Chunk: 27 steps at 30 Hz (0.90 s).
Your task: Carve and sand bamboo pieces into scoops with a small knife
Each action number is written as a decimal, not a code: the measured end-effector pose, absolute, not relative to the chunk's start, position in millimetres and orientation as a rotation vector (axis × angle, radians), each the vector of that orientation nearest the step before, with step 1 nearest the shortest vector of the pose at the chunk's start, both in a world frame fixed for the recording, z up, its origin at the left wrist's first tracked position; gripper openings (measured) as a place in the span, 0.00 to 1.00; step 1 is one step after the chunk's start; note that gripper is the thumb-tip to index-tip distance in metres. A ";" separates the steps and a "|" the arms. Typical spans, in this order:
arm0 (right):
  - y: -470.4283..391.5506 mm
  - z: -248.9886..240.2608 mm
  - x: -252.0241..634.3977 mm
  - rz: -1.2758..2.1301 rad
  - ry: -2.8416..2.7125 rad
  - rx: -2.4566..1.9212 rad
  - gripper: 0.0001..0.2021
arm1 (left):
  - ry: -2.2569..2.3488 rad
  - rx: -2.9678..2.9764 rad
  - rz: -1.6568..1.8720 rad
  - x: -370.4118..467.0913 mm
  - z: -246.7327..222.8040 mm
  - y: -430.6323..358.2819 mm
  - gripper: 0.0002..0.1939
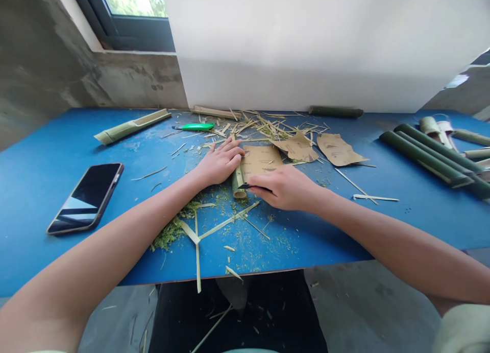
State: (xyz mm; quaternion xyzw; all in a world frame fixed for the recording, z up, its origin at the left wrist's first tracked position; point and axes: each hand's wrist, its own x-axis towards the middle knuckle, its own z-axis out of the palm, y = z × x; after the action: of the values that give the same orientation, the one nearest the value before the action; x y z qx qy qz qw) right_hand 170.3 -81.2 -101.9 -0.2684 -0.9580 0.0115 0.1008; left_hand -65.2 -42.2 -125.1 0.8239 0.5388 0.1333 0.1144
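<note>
A short bamboo tube [237,181] lies lengthwise on the blue table, its cut end toward me. My left hand [222,161] rests over its far part, the thumb along its right side, holding it down. In my right hand [281,187], fingers closed, is a small knife whose dark blade [243,186] touches the tube near its close end; its handle is hidden in the fist. Beside the tube, between my hands, a sheet of sandpaper [260,160] lies flat. Green shavings [168,233] and pale bamboo strips [229,220] are scattered in front of the tube.
A phone [86,198] lies at left, below a split bamboo piece [133,126]. Behind my hands are a green-handled cutter [197,127], a heap of slivers [264,125] and more sandpaper [340,149]. Bamboo lengths [424,156] are piled at right. A white board [306,51] stands behind.
</note>
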 end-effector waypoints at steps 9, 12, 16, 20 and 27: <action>-78.6 -98.4 163.7 0.047 -2.889 -0.921 0.18 | 1.574 2.406 0.391 -67.9 -126.7 -41.3 0.27; -74.4 -97.0 162.8 0.103 -2.890 -0.897 0.18 | 1.561 2.417 0.391 -69.5 -127.4 -41.4 0.27; -69.5 -95.0 158.9 0.229 -2.924 -0.870 0.18 | 1.552 2.414 0.384 -70.9 -127.3 -41.1 0.27; -71.3 -95.2 152.2 0.284 -2.916 -0.894 0.19 | 1.550 2.432 0.380 -72.0 -128.3 -40.4 0.28; -75.3 -97.9 151.2 0.316 -2.876 -0.928 0.19 | 1.557 2.424 0.409 -71.8 -130.6 -40.3 0.27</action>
State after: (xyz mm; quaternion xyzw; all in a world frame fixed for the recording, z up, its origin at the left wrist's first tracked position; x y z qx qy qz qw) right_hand 151.2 -75.3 -97.9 -0.3050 -0.9453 0.1038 0.0513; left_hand -71.8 -40.3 -130.6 0.8275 0.5314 0.1395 0.1157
